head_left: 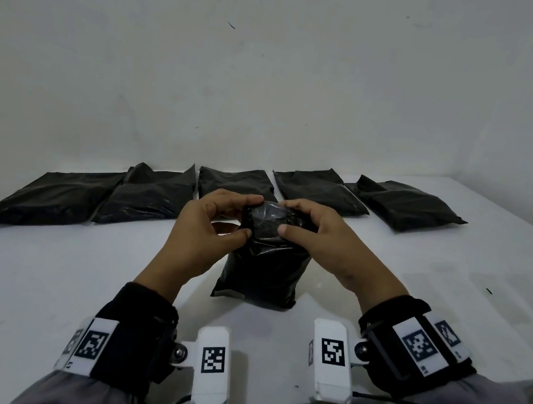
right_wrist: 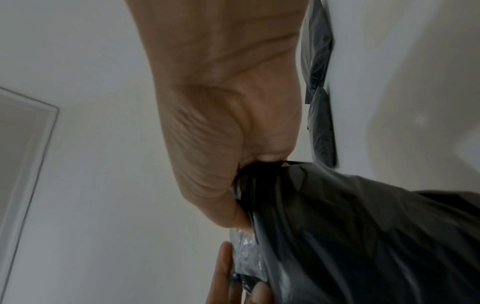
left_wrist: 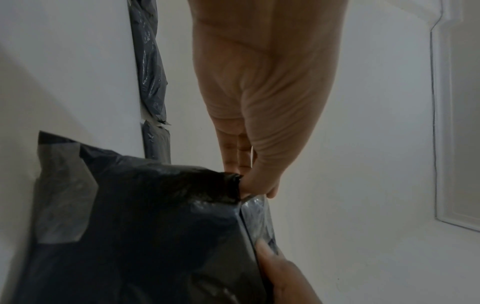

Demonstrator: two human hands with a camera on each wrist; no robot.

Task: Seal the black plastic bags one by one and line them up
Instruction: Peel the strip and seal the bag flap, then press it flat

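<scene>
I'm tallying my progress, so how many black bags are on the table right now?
6. Five lie in a row along the wall: far left, next, middle, right of middle, far right. The sixth stands upright in front, gripped by both hands. None seems hidden.

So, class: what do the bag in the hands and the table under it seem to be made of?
Bag: thin black plastic film, glossy, judging by its creases, its sheen and the way its top crumples where the left hand and right hand pinch it. Table: smooth, matt white top, perhaps laminate or painted board; the look leaves it open.
</scene>
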